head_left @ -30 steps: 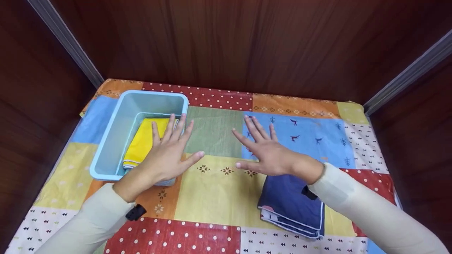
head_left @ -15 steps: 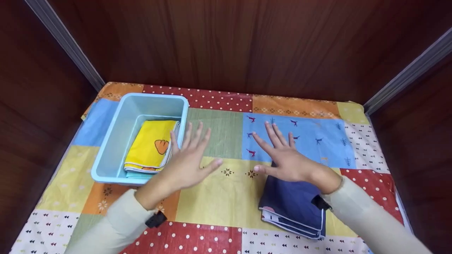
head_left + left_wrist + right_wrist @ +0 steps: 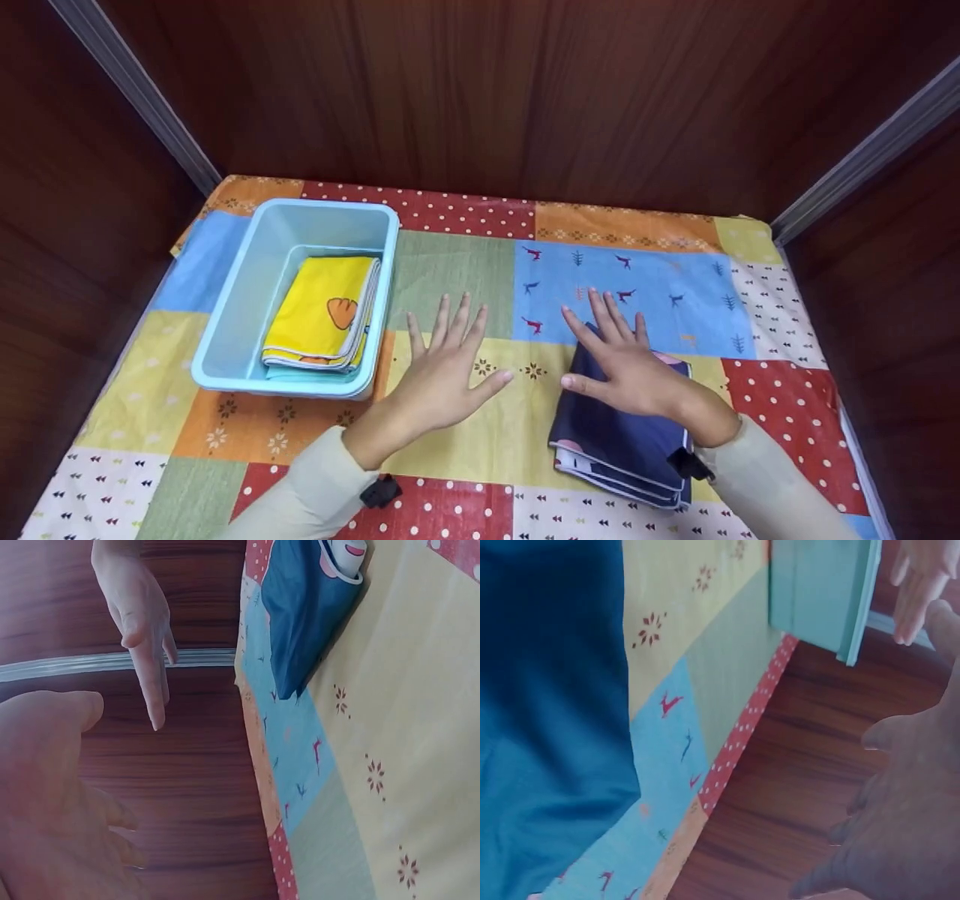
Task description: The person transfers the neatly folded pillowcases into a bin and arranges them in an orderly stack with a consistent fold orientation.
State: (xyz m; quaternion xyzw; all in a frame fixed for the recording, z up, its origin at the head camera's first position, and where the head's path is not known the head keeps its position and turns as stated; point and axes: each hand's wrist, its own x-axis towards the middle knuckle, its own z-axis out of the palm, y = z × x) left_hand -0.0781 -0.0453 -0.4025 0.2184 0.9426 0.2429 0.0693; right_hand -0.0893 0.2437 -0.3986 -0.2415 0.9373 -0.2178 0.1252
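My left hand (image 3: 442, 382) hovers over the patterned tablecloth, fingers spread and straight, holding nothing. My right hand (image 3: 634, 375), likewise spread, is above a folded navy cloth (image 3: 611, 446) with white-edged layers. The right wrist view shows a gap between that hand (image 3: 907, 795) and the navy cloth (image 3: 547, 705). To the left stands a light blue plastic basin (image 3: 292, 386). Inside it lies a folded yellow cloth (image 3: 315, 307) with an orange carrot-like print, and a turquoise layer shows beneath it.
A patchwork tablecloth (image 3: 450, 277) covers the table. Dark wood-grain panels (image 3: 480, 97) rise behind it and at both sides, with grey metal strips (image 3: 142, 97) at the corners.
Both hands have moved right and closer to the person, fingers still spread. The left hand has left the basin's side, so the yellow cloth is in full view. Basin and cloths have stayed put.
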